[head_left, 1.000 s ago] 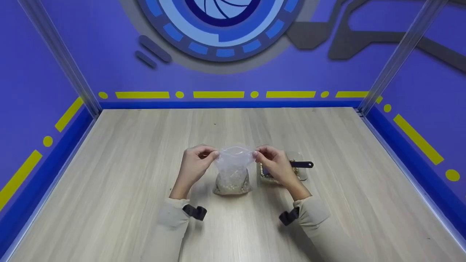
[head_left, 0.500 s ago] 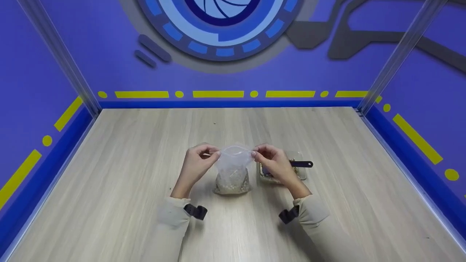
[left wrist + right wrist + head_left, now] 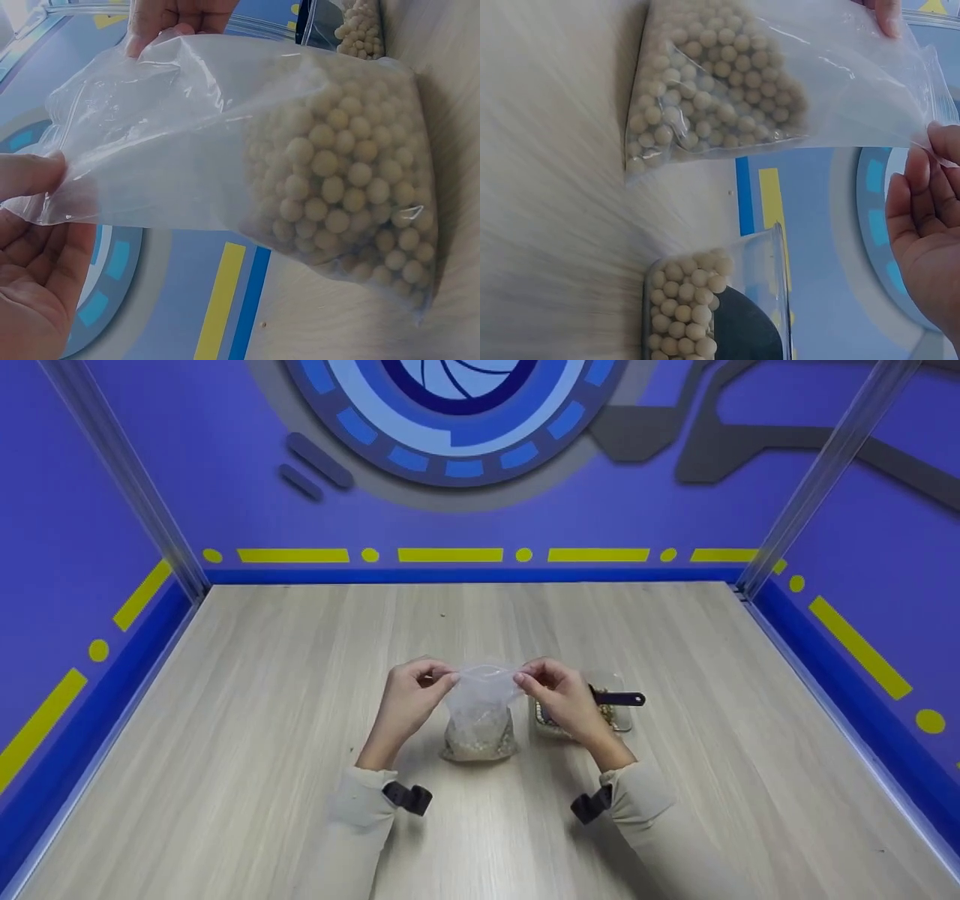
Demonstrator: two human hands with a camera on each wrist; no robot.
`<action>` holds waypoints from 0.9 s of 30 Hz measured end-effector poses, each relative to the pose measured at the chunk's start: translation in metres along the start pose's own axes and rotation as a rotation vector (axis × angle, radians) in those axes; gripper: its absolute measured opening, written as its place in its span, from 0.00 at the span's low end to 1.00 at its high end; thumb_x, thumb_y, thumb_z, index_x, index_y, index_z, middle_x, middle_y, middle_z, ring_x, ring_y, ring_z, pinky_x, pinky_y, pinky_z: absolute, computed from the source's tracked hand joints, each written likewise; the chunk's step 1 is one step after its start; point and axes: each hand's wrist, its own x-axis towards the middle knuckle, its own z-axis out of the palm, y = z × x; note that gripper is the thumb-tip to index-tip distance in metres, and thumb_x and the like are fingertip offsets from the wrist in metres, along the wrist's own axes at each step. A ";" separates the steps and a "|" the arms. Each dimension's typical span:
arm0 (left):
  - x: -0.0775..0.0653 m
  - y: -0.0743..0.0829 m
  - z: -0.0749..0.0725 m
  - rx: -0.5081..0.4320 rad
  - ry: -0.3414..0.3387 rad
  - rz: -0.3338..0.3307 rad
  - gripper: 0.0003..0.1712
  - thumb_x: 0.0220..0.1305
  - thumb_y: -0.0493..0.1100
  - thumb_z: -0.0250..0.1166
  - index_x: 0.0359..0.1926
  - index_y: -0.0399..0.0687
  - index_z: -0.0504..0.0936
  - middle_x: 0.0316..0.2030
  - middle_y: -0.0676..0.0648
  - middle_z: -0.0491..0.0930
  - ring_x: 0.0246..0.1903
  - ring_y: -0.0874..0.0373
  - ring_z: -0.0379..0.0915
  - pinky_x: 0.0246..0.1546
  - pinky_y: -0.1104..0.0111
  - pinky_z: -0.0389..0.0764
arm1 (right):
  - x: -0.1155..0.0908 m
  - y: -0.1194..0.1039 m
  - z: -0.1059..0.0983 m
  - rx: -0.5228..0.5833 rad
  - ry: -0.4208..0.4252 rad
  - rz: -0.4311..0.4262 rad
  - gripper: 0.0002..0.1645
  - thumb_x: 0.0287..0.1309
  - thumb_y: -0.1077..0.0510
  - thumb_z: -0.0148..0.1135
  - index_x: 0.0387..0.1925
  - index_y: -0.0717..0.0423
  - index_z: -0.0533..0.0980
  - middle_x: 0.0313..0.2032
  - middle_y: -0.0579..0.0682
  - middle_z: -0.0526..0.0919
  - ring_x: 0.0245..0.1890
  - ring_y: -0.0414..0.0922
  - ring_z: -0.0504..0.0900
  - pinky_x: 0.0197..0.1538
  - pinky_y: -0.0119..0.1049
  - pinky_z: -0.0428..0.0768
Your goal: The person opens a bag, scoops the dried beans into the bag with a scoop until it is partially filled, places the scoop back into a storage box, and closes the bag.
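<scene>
A clear plastic zip bag [image 3: 480,720] stands on the table, its lower half filled with small beige balls [image 3: 345,172]. My left hand [image 3: 412,697] pinches the left corner of its mouth between thumb and fingers. At the opposite corner, my right hand [image 3: 561,696] holds the plastic the same way. The upper part of the bag is stretched upright between both hands, as the left wrist view shows with the bag [image 3: 172,135] lying sideways in the picture. In the right wrist view the thumb [image 3: 945,141] presses the bag's edge against the fingers.
Just right of the bag stands a clear container [image 3: 626,724] holding more beige balls [image 3: 682,307], partly hidden by my right hand. A black-handled scoop [image 3: 622,699] lies in it, handle over the rim. One tiny ball [image 3: 442,615] lies farther back. Blue walls enclose the table [image 3: 262,675].
Both hands have drawn slightly closer together, and the bag's mouth is narrower and a little lower between them. The bag's filled base stays in place, and so does the container.
</scene>
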 end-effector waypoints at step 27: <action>-0.002 -0.002 -0.004 -0.033 -0.053 0.004 0.05 0.58 0.39 0.68 0.36 0.44 0.86 0.33 0.48 0.84 0.34 0.59 0.78 0.39 0.69 0.79 | 0.006 0.035 0.002 0.046 0.004 -0.011 0.08 0.58 0.61 0.65 0.34 0.64 0.80 0.30 0.47 0.80 0.30 0.38 0.74 0.32 0.25 0.71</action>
